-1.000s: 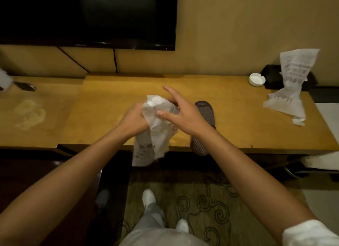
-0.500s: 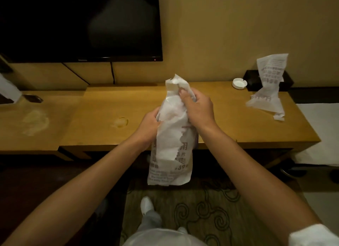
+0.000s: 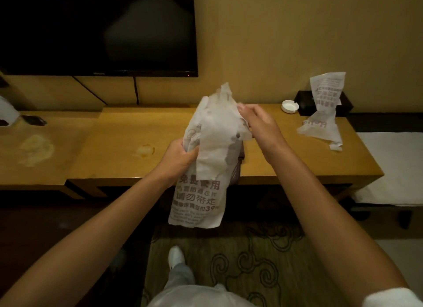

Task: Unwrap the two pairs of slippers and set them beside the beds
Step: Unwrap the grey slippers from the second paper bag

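Note:
A white paper wrapper point(image 3: 206, 169) with dark printed text hangs upright in front of the wooden desk point(image 3: 114, 155). My left hand point(image 3: 180, 160) grips its middle from the left. My right hand point(image 3: 256, 121) pinches the torn upper flap at the right. A dark mesh slipper point(image 3: 238, 167) peeks out from behind the wrapper's right edge, mostly hidden. A second, empty crumpled wrapper point(image 3: 325, 114) lies on the desk at the right.
A black TV point(image 3: 98, 30) hangs on the wall above the desk. A white ashtray point(image 3: 289, 106) and a dark box point(image 3: 304, 103) sit at the back right. A white bed edge point(image 3: 389, 167) is at the far right. Patterned carpet point(image 3: 251, 261) lies below.
The wrapper has been lifted from over the desk and turned upright. My right hand has pulled the torn top flap outward to the right, and the dark slipper shows at the wrapper's edge.

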`<state>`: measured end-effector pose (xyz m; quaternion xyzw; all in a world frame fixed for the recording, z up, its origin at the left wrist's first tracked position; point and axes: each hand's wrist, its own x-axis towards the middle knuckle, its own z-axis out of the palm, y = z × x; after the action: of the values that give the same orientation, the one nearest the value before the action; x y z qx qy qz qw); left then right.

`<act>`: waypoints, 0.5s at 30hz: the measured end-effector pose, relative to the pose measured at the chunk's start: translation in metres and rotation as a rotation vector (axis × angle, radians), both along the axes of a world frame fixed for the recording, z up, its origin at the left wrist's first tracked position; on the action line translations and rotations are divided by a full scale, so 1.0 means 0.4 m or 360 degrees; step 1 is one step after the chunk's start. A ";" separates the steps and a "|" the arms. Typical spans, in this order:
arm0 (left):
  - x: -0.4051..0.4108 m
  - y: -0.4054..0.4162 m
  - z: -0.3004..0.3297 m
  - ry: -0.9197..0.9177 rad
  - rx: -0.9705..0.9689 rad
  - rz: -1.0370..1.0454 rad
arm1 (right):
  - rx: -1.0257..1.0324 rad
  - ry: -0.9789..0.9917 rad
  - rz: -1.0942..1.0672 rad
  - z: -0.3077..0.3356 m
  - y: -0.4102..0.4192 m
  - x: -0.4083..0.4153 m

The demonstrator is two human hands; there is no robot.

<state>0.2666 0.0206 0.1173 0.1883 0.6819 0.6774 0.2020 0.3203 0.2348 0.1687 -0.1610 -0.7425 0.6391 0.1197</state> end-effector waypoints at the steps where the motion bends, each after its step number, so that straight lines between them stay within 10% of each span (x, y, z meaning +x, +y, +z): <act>1: -0.003 -0.001 0.005 0.0031 -0.0011 0.0005 | 0.0052 0.0000 0.0199 0.012 -0.009 0.004; 5: -0.019 -0.011 0.013 0.0028 0.0031 -0.0017 | 0.0482 0.0031 0.0308 0.006 -0.040 -0.005; 10: -0.029 -0.038 0.002 -0.0117 0.0085 -0.0070 | -0.0201 -0.0084 -0.0210 -0.010 -0.009 -0.025; 15: -0.059 -0.061 0.000 -0.0174 0.0212 0.0040 | -0.0110 -0.0574 0.0301 -0.063 0.019 -0.007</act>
<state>0.2430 -0.0038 0.1171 0.1556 0.6256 0.7329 0.2174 0.3174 0.2424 0.1435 -0.2064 -0.7413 0.6335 -0.0812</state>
